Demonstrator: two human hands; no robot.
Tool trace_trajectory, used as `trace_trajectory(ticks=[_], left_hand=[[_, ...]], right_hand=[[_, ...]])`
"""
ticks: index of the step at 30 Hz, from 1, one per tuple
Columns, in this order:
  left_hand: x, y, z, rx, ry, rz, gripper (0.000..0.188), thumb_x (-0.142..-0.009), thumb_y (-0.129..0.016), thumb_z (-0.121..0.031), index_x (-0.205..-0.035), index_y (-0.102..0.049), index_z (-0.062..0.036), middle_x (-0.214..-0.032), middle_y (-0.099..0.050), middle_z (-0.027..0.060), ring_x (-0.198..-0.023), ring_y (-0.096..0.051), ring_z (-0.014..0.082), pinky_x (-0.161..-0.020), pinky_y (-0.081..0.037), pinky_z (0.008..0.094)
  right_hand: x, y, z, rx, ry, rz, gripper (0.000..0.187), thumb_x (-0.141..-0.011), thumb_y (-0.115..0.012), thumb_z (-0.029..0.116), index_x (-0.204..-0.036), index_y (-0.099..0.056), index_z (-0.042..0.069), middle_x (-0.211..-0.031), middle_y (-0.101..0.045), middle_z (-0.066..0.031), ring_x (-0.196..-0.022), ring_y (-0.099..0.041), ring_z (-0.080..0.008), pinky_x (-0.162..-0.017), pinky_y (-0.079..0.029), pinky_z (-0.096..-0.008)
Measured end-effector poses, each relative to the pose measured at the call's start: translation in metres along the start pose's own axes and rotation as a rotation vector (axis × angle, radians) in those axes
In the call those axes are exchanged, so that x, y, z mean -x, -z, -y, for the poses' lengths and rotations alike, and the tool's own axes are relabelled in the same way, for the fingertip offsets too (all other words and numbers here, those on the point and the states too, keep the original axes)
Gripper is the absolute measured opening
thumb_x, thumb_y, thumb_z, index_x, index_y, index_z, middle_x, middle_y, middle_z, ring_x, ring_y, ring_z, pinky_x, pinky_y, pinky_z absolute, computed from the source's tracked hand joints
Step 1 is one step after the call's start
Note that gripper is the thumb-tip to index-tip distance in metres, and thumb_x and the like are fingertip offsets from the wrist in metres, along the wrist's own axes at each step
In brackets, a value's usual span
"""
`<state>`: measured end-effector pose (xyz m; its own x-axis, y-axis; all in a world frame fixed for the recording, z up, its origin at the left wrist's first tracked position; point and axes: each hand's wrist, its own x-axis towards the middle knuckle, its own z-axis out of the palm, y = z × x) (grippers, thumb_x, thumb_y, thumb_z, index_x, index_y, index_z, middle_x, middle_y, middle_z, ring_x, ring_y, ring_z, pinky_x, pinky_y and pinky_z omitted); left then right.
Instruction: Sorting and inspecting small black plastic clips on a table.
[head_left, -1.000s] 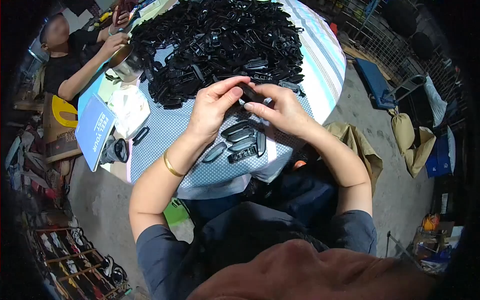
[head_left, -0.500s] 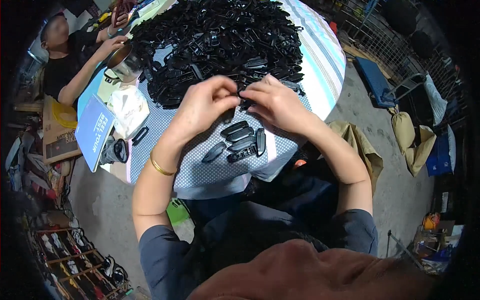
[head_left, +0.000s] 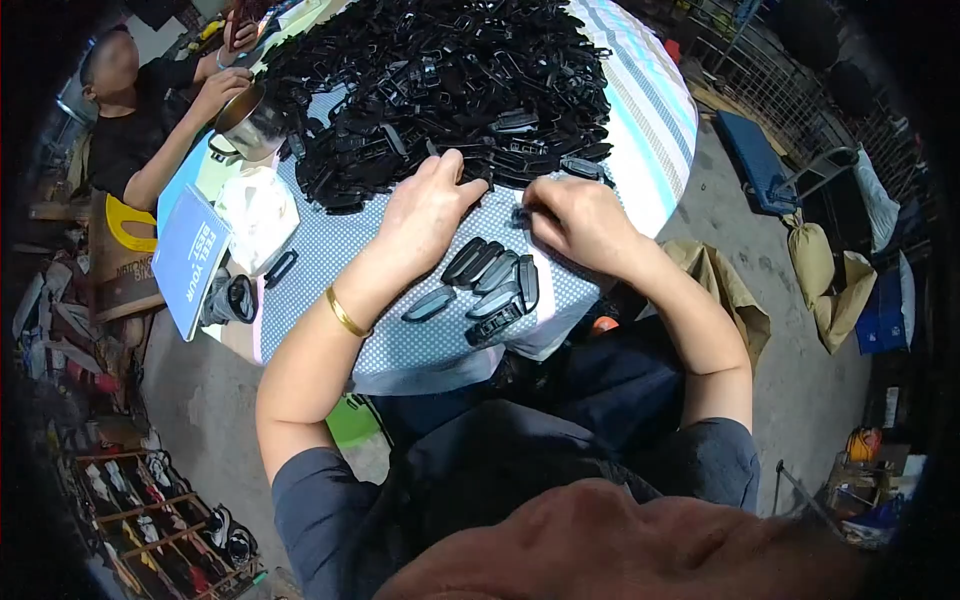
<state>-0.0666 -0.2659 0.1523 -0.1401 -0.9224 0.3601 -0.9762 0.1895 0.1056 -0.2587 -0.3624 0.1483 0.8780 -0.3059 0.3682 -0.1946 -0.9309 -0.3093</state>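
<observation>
A large heap of black plastic buckle-like pieces (head_left: 440, 80) covers the far part of the table. My left hand (head_left: 425, 212) is at the heap's near edge, thumb and fingers closed together among the pieces; what they grip, if anything, is hidden. To its right, my right hand (head_left: 585, 218) is closed, with a small dark plastic piece (head_left: 520, 216) showing at its fingertips. Between my hands and the table's near edge lies a small group of oblong black pieces (head_left: 495, 278), some with smooth grey-looking tops. One similar piece (head_left: 429, 303) lies apart at their left.
A patterned cloth covers the round table (head_left: 650, 120). At left are a metal pot (head_left: 252, 125), a white plastic bag (head_left: 258, 212), a blue notebook (head_left: 190, 255) and a black oblong ring (head_left: 281, 270). Another person (head_left: 150, 120) sits at the far left, one hand by the pot.
My hands were together at the heap's edge and are now apart. The right has moved right and nearer me. The small group of pieces has shifted, one lower piece now tilted.
</observation>
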Motion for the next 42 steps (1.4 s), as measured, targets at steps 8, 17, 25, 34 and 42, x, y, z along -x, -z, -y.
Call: trace_trajectory(ticks=[8,17,25,34,42], left_hand=[[-0.009,-0.005,0.004,0.226,-0.175,-0.294,0.023,-0.072,-0.064,-0.007,-0.093,-0.057,-0.0027,-0.093,-0.056,0.0109,-0.089,-0.054,0.0271,-0.076,-0.046,0.0353],[-0.003,-0.007,-0.007,0.713,0.084,-0.141,0.031,-0.083,-0.060,-0.009,-0.113,-0.057,-0.0020,-0.085,-0.055,0.0077,-0.072,-0.054,0.0162,-0.065,-0.044,0.0260],[-0.005,-0.002,-0.009,1.837,0.529,0.077,0.033,-0.082,-0.061,0.002,-0.114,-0.054,0.0046,-0.091,-0.060,0.0077,-0.077,-0.063,0.0131,-0.071,-0.053,0.0212],[-0.002,-0.014,-0.005,1.467,0.425,-0.103,0.025,-0.082,-0.061,0.000,-0.107,-0.061,0.0022,-0.093,-0.060,0.0046,-0.073,-0.059,0.0105,-0.069,-0.049,0.0187],[0.001,-0.005,-0.024,1.255,0.461,-0.201,0.032,-0.083,-0.061,-0.004,-0.114,-0.059,0.0008,-0.106,-0.064,0.0093,-0.093,-0.059,0.0111,-0.083,-0.047,0.0227]], right_hand=[[0.000,-0.006,-0.010,-0.166,-0.115,-0.253,0.022,-0.088,-0.051,0.015,-0.105,-0.056,0.002,-0.089,-0.062,-0.0195,-0.080,-0.061,-0.0351,-0.067,-0.049,-0.0421],[-0.002,0.004,0.012,-0.409,0.004,-0.377,0.031,-0.088,-0.047,0.011,-0.116,-0.053,-0.003,-0.096,-0.054,-0.0141,-0.084,-0.054,-0.0236,-0.074,-0.043,-0.0298],[-0.003,-0.016,0.010,-0.362,-0.049,-0.383,0.030,-0.078,-0.062,0.003,-0.107,-0.060,-0.002,-0.092,-0.061,-0.0164,-0.081,-0.061,-0.0271,-0.068,-0.049,-0.0313],[-0.001,-0.016,0.010,-0.459,-0.094,-0.396,0.030,-0.077,-0.065,0.003,-0.106,-0.061,-0.003,-0.094,-0.062,-0.0149,-0.079,-0.063,-0.0199,-0.062,-0.052,-0.0255],[-0.003,-0.018,0.013,-0.347,-0.063,-0.417,0.031,-0.073,-0.070,0.003,-0.102,-0.063,-0.002,-0.092,-0.061,-0.0134,-0.075,-0.063,-0.0196,-0.059,-0.053,-0.0256]])
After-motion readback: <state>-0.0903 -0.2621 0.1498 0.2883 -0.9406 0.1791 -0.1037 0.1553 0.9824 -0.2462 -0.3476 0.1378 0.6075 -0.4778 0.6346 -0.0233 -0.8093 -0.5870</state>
